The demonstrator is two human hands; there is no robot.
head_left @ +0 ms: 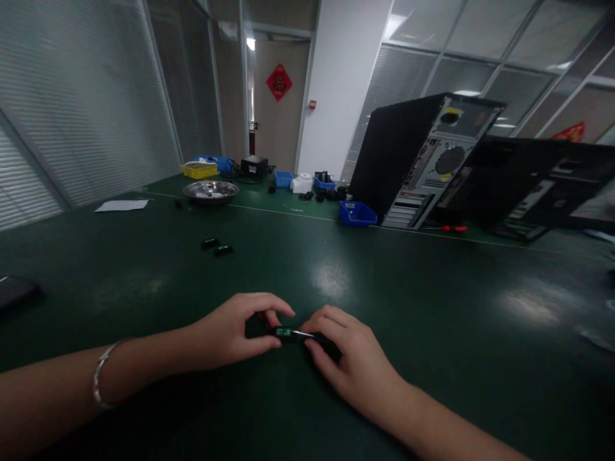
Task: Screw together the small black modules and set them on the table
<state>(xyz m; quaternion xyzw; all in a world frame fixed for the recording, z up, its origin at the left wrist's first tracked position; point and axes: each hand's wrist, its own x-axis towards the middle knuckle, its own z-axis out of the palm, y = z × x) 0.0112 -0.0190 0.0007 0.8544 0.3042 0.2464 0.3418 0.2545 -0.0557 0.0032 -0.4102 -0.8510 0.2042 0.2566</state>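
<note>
Low in the middle of the head view, my left hand (235, 330) steadies a small black module with a green circuit board (283, 331) between thumb and fingers. My right hand (348, 346) faces it from the right, its fingers pinched on a thin metal-tipped tool (303, 333). The bright tip reaches to the module's right end; whether it touches the board is too small to tell. Most of the tool's body is hidden under my right fingers. Two similar black modules (216, 246) lie farther off on the green table (158, 269).
A metal bowl (210, 191) stands at the back left, beside a white paper sheet (122, 205). Behind it is a yellow tray (199, 170). A blue bin (357, 214) sits before a computer tower (423, 157). A red-handled tool (454, 228) lies to its right.
</note>
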